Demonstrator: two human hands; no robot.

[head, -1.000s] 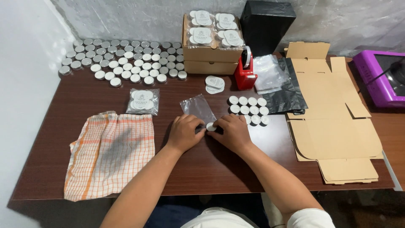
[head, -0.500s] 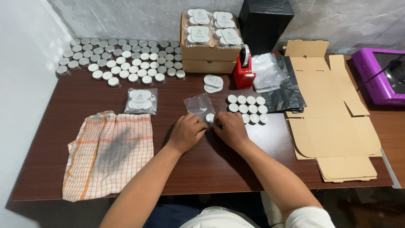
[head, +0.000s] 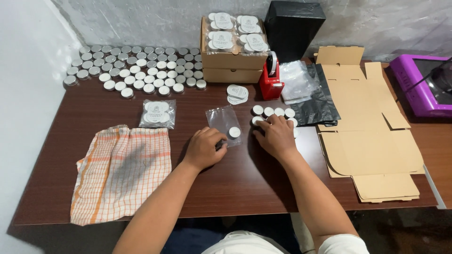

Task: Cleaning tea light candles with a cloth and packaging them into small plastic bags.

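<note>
Pinning the clear bag [head: 225,123] with my left hand [head: 205,146], I pressed my right hand [head: 276,136] onto the small tins [head: 273,113], hands apart.

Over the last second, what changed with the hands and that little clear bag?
The right hand left the clear bag and moved right onto the small group of white candles. One white candle now lies inside the bag. The left hand stayed at the bag's lower edge. The checked cloth, sealed packet, rows of tins and flat cardboard did not move.
</note>
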